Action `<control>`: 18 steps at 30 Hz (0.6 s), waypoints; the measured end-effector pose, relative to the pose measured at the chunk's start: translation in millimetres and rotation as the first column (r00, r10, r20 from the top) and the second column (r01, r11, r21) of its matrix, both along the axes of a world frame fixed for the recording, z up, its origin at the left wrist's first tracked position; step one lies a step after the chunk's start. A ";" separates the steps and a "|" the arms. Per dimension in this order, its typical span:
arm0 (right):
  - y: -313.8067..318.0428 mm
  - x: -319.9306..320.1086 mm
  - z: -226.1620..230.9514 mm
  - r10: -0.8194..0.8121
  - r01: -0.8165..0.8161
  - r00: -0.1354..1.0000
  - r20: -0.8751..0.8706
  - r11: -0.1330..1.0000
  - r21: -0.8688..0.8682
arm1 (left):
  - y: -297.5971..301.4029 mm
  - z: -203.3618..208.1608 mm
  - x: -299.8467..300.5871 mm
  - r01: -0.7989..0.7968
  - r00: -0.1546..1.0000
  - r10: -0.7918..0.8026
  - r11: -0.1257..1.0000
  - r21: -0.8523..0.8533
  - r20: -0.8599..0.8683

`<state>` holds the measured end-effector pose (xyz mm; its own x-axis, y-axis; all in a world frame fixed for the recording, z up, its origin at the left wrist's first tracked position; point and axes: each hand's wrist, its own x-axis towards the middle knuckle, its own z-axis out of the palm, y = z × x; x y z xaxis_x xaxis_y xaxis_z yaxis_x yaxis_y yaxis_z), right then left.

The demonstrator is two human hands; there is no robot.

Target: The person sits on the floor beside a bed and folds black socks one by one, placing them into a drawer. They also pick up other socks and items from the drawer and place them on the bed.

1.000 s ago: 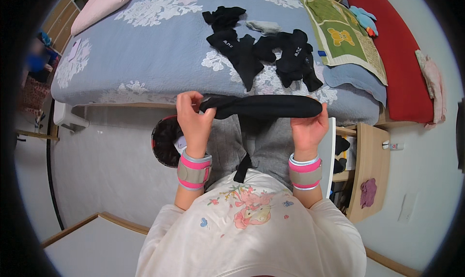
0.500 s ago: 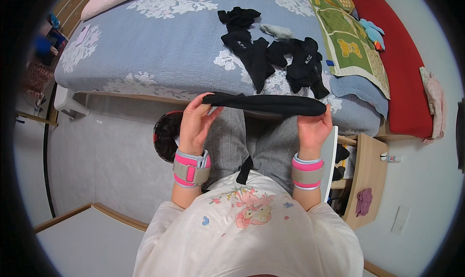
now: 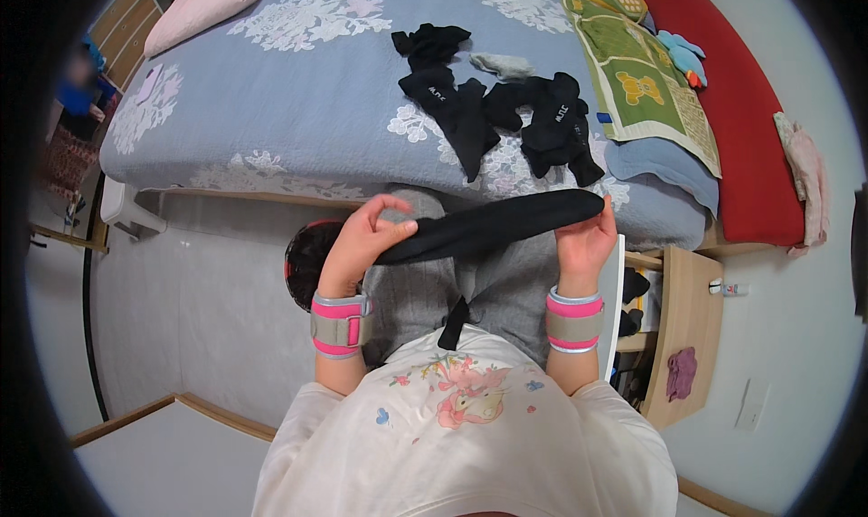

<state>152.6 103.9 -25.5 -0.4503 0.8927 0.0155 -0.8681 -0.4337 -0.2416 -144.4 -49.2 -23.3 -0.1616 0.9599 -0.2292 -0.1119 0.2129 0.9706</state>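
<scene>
A long black sock (image 3: 493, 226) is stretched flat between my two hands, above my lap. My left hand (image 3: 366, 241) pinches its lower left end between thumb and fingers, with the index finger lifted. The other end, higher and rounded, is held in the fingers of my right hand (image 3: 583, 246). Beyond them on the bed lies a loose group of black socks (image 3: 448, 105) with small white markings, more black socks (image 3: 553, 123) to their right, and a crumpled light grey sock (image 3: 503, 66) behind. Pink and grey bands circle both my wrists.
The bed (image 3: 271, 110) has a blue floral cover. At right, a pulled-out wooden drawer (image 3: 692, 327) holds black items, and a purple cloth (image 3: 682, 372) hangs on its front. A dark basket (image 3: 307, 264) stands by my left knee. A person (image 3: 77, 92) is at the far left.
My left hand has moved down and its grip has shifted along the sock, which now slants down to the left. My right hand stays nearly in place.
</scene>
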 end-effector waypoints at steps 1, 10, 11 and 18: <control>2.0 0.4 0.1 0.001 -0.001 1.000 0.008 1.000 -0.006 | -0.6 -6.1 -6.7 0.130 0.991 -0.132 0.991 -0.041 -0.031; 37.9 -84.3 14.1 0.203 -0.202 0.972 0.117 0.979 -0.018 | 10.4 4.5 -33.1 -0.322 0.600 0.027 0.923 0.210 0.799; 38.3 -105.4 31.0 0.211 -0.213 0.959 0.190 0.977 -0.011 | 17.6 8.5 -40.0 -0.341 0.704 0.087 0.912 0.227 0.705; 103.1 -181.6 20.8 -0.794 -0.210 0.150 0.590 0.557 0.803 | 101.6 -13.8 -111.9 -0.636 0.612 0.777 0.595 0.492 -0.148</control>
<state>-29.0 207.0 -4.7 -0.2703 0.8509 0.4504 0.1941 0.5063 -0.8402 -256.3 52.4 -37.1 -0.8169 0.4929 0.2994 0.2524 -0.1612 0.9541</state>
